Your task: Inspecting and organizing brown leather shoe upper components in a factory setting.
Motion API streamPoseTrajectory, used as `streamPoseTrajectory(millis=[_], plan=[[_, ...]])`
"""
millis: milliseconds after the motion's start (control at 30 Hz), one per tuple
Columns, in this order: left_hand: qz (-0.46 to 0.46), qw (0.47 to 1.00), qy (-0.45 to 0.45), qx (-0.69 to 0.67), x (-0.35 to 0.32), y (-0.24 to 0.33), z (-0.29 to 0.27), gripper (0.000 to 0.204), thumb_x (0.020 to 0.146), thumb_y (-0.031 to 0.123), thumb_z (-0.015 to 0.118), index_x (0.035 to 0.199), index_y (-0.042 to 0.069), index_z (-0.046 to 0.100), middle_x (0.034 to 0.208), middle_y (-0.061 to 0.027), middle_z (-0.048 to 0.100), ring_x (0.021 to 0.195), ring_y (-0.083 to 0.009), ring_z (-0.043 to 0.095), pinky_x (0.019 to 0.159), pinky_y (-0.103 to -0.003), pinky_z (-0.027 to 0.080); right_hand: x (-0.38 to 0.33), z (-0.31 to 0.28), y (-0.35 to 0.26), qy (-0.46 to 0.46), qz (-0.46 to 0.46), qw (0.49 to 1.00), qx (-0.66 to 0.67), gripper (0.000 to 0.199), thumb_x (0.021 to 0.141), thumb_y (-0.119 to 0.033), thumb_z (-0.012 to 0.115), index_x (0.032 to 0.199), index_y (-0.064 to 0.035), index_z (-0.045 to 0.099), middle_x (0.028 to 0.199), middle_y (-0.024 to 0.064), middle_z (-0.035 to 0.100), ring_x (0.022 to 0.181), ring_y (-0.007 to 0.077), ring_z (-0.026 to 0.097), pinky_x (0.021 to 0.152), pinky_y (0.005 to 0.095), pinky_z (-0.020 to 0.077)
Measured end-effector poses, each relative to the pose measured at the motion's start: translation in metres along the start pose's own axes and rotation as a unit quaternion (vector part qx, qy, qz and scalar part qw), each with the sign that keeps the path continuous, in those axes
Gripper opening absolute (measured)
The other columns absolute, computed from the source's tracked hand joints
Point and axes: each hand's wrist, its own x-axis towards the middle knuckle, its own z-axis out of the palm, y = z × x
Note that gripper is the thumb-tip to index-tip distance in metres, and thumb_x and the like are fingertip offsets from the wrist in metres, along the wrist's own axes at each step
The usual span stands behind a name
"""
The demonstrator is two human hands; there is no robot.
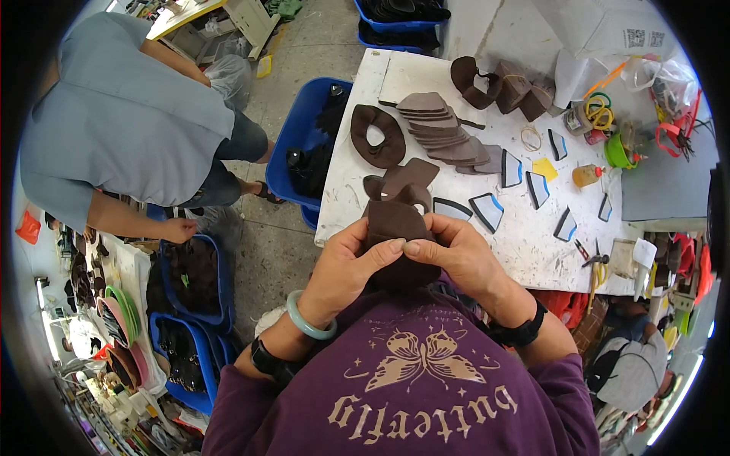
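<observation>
Close to my chest, at the table's near edge, I hold a dark brown shoe upper piece (397, 220) of soft material between both hands. My left hand (351, 262) grips its left side, thumb pressed on the front. From the other side my right hand (465, 254) pinches it, and the two thumb tips nearly meet. Just beyond lie more brown pieces (411, 177). A ring-shaped brown upper (378, 137) rests farther left, beside a fanned stack of grey-brown pieces (441, 131). The fingers behind the held piece are mostly hidden.
On the white table (346, 199) lie several dark-edged curved pieces (487, 211), a small glue bottle (587, 175), a green cup (620, 152) and scissors (598, 270). Blue bins (285, 144) stand left of it. A person in a grey-blue shirt (144, 114) stands at the left.
</observation>
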Motion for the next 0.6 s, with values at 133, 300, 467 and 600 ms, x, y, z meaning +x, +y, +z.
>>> streamPoseTrajectory(millis=[133, 300, 467, 600], plan=[[-0.015, 0.997, 0.001, -0.076, -0.001, -0.001, -0.003, 0.026, 0.093, 0.014, 0.057, 0.115, 0.000, 0.058, 0.104, -0.0033, 0.063, 0.093, -0.0076, 0.057, 0.084, -0.022, 0.046, 0.000, 0.002, -0.001, -0.016, -0.036, 0.999, 0.029, 0.026, 0.087, -0.018, 0.067, 0.105, -0.0010, 0.060, 0.093, 0.0002, 0.062, 0.082, 0.0057, 0.056, 0.075, 0.0201, 0.0455], [-0.034, 0.991, -0.010, -0.127, -0.002, -0.003, -0.010, 0.029, 0.097, 0.016, 0.048, 0.119, -0.002, 0.055, 0.112, -0.0101, 0.061, 0.100, -0.0162, 0.060, 0.089, -0.030, 0.047, 0.001, 0.001, -0.002, -0.018, -0.036, 0.996, 0.073, 0.027, 0.088, -0.020, 0.066, 0.106, -0.0011, 0.060, 0.093, 0.0004, 0.062, 0.082, 0.0056, 0.056, 0.074, 0.0202, 0.0460], [-0.028, 0.987, 0.009, -0.160, -0.003, 0.000, -0.007, 0.027, 0.096, 0.017, 0.053, 0.116, -0.001, 0.058, 0.104, -0.0045, 0.063, 0.092, -0.0082, 0.059, 0.081, -0.022, 0.048, -0.003, -0.004, -0.006, -0.007, 0.009, 1.000, 0.015, 0.028, 0.087, -0.022, 0.067, 0.105, -0.0018, 0.060, 0.092, 0.0008, 0.062, 0.082, 0.0060, 0.056, 0.075, 0.0212, 0.0459], [0.026, 1.000, 0.004, -0.008, -0.005, 0.006, -0.001, 0.027, 0.093, 0.015, 0.057, 0.113, -0.002, 0.059, 0.098, -0.0031, 0.063, 0.087, -0.0069, 0.058, 0.077, -0.021, 0.048, 0.002, -0.006, 0.000, -0.002, 0.003, 0.998, 0.068, 0.028, 0.085, -0.020, 0.069, 0.104, -0.0016, 0.060, 0.094, 0.0017, 0.062, 0.085, 0.0069, 0.056, 0.078, 0.0221, 0.0457]])
